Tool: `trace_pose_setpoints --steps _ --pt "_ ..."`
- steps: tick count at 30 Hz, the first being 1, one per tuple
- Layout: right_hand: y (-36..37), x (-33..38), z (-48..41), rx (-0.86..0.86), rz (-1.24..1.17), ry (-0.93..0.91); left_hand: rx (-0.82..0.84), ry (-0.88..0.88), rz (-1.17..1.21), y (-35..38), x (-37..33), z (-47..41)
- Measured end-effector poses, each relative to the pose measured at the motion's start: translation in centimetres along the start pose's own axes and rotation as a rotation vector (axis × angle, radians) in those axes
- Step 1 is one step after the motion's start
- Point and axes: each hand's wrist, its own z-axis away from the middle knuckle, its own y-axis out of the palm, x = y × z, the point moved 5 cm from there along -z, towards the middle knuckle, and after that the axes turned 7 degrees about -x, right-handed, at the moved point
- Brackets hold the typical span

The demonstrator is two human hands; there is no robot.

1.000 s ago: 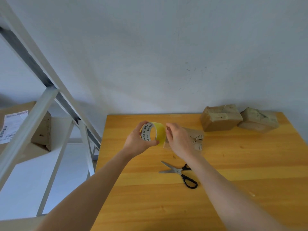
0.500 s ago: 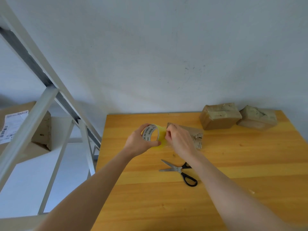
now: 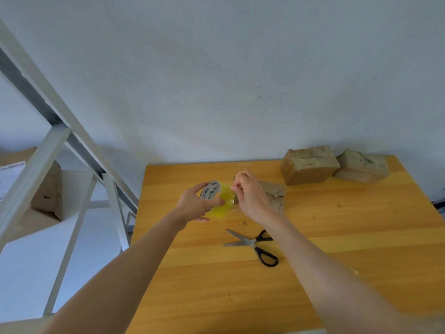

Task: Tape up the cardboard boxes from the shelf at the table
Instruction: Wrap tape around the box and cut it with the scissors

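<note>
The left hand (image 3: 196,203) grips a yellow tape roll (image 3: 220,198) above the tabletop (image 3: 349,237), near its far left part, thumb on the outer face and fingers curled round the rim. The right hand (image 3: 250,196) is bunched, its fingertips (image 3: 234,188) pinching at the roll's outer wrap; I cannot tell whether a tape end is lifted. Just behind that hand a worn cardboard box (image 3: 275,196) lies on the tabletop. Two taped boxes (image 3: 309,165) sit side by side at the far right corner. Scissors (image 3: 252,243) lie partly open towards the middle. Another box (image 3: 48,189) rests on the shelf (image 3: 36,165) off the left edge.
</note>
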Motion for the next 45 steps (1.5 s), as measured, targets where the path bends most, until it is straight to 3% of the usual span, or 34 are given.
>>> trace_pose_setpoints --steps 7,12,18,22,29,36,39,45 --pt "0.5 -0.8 0.8 -0.028 -0.35 0.243 0.076 -0.158 0.006 -0.1 1.1 -0.4" --pt "-0.1 -2.2 0.5 -0.076 -0.608 0.468 0.07 -0.069 -0.082 0.3 0.5 -0.2" --pt "-1.2 -1.7 0.0 0.021 -0.328 0.34 0.07 0.064 -0.178 0.7 0.3 0.1" --pt "-1.4 -1.6 0.0 -0.006 -0.321 0.302 0.056 0.166 -0.208 1.1 0.1 -0.3" --pt "-1.3 -1.4 0.1 0.042 -0.363 0.338 0.065 0.189 -0.193 1.3 0.7 -1.1" --pt "-0.6 -2.6 0.1 0.018 -0.322 0.357 -0.096 0.44 -0.195 1.4 -0.8 0.4" --pt "-0.6 -2.9 0.0 -0.001 -0.319 0.372 -0.023 0.462 -0.226 2.0 -1.0 0.5" --pt "-0.4 -2.8 -0.1 -0.008 -0.277 0.362 -0.001 0.439 -0.534 2.3 -1.3 -0.7"
